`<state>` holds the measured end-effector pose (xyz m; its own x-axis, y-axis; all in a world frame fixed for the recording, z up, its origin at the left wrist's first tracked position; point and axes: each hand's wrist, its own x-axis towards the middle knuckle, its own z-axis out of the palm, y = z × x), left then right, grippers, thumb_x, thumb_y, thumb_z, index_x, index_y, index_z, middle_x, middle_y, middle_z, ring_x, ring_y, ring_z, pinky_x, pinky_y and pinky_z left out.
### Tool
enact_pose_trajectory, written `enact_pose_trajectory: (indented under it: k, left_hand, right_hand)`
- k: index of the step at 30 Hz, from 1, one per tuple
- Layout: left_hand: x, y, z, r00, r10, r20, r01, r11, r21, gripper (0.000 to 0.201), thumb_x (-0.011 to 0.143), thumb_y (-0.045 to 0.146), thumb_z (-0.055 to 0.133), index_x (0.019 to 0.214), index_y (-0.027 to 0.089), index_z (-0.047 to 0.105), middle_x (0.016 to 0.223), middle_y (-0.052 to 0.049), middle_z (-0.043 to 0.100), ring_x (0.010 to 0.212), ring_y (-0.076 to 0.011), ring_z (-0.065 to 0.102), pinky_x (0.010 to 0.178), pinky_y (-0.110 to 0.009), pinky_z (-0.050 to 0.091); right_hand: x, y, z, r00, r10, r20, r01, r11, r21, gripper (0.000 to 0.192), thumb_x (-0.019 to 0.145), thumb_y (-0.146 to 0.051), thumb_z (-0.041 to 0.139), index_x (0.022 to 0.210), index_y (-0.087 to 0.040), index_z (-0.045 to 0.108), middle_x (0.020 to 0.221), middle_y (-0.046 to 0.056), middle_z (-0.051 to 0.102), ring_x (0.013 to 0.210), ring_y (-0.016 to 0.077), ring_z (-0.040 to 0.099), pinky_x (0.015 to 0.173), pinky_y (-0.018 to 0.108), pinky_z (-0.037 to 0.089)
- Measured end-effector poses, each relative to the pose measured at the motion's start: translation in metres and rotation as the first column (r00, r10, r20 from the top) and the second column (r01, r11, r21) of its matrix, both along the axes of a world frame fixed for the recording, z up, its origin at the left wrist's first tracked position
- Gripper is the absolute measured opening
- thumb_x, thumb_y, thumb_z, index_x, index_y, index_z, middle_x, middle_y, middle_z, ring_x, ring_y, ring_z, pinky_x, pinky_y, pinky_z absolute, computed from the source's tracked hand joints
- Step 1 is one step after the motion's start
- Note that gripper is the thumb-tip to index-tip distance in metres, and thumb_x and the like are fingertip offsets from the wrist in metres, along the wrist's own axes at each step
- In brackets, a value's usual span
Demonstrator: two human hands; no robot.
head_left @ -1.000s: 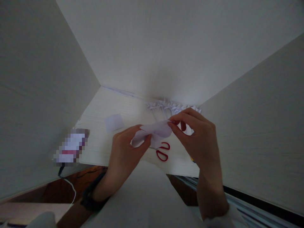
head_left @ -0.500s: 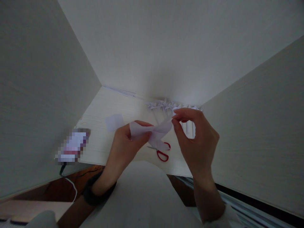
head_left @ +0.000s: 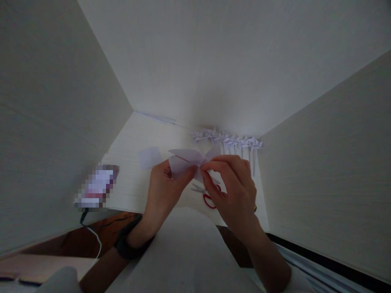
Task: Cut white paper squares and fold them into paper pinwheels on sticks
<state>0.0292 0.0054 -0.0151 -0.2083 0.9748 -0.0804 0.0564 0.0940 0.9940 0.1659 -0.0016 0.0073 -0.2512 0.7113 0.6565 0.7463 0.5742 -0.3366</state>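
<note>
The left hand (head_left: pixel 165 189) and right hand (head_left: pixel 232 187) — each grip nearly closed — pinch the thin white slit paper sheet (head_left: pixel 188 155) mid-length, spread nine-to-three o'clock, at eleven o'clock from the red-handled metal scissors (head_left: pixel 201 190).

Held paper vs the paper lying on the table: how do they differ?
The held paper is gripped by the left hand and right hand; the loose paper lies on the table. The held paper is slit and bent; the loose paper looks flat. Both are pale.
</note>
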Motion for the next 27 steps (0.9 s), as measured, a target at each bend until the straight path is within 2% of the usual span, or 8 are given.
enact_pose_trajectory:
  k: [5, 10, 15, 20, 27]
  left_hand:
    - [0.001, -0.002, 0.004, 0.999, 0.013, -0.046, -0.011, 0.998, 0.054, 0.006, 0.068, 0.011, 0.069, 0.072, 0.014, 0.073, 0.067, 0.001, 0.073, 0.063, -0.0144, 0.066, 0.057, -0.021, 0.052]
    - [0.002, -0.004, 0.002, 0.999, 0.033, -0.040, -0.029, 0.995, 0.096, 0.013, 0.069, 0.014, 0.070, 0.081, 0.017, 0.074, 0.080, 0.000, 0.076, 0.072, -0.0161, 0.068, 0.066, -0.024, 0.055]
    - [0.002, -0.005, 0.003, 1.000, 0.013, 0.009, -0.013, 0.997, 0.075, 0.014, 0.070, 0.015, 0.070, 0.084, 0.018, 0.074, 0.082, 0.000, 0.076, 0.074, -0.0160, 0.069, 0.068, -0.024, 0.056]
    - [0.002, -0.004, 0.002, 1.000, 0.004, -0.004, -0.004, 0.997, 0.083, 0.016, 0.070, 0.013, 0.069, 0.084, 0.018, 0.072, 0.083, 0.000, 0.075, 0.076, -0.0167, 0.069, 0.069, -0.025, 0.055]
    - [0.000, -0.003, 0.000, 0.995, 0.004, 0.103, -0.015, 0.994, 0.109, 0.025, 0.071, 0.021, 0.075, 0.095, 0.019, 0.070, 0.090, -0.002, 0.074, 0.081, -0.0172, 0.069, 0.074, -0.025, 0.055]
  right_hand:
    - [-0.007, 0.000, -0.014, 0.994, -0.106, 0.012, 0.106, 0.994, 0.026, 0.009, 0.089, -0.021, 0.061, 0.080, -0.021, 0.062, 0.077, 0.000, 0.066, 0.073, 0.0164, 0.058, 0.074, 0.034, 0.034]
    - [-0.007, 0.001, -0.019, 0.987, -0.159, 0.006, 0.158, 0.985, 0.075, 0.011, 0.090, -0.022, 0.061, 0.079, -0.021, 0.063, 0.072, -0.001, 0.065, 0.068, 0.0151, 0.057, 0.072, 0.035, 0.029]
    - [-0.004, 0.001, -0.018, 0.987, -0.152, 0.043, 0.147, 0.984, 0.105, 0.012, 0.088, -0.014, 0.059, 0.081, -0.023, 0.060, 0.072, -0.003, 0.065, 0.069, 0.0150, 0.057, 0.074, 0.036, 0.027]
    - [-0.004, 0.001, -0.018, 0.991, -0.114, 0.071, 0.107, 0.989, 0.102, 0.013, 0.089, -0.013, 0.058, 0.081, -0.023, 0.059, 0.072, -0.003, 0.065, 0.068, 0.0140, 0.056, 0.074, 0.036, 0.026]
    - [-0.002, -0.007, -0.011, 0.993, -0.054, 0.109, 0.057, 0.998, -0.020, 0.018, 0.088, -0.011, 0.055, 0.100, -0.021, 0.065, 0.075, 0.000, 0.065, 0.070, 0.0154, 0.055, 0.070, 0.035, 0.026]
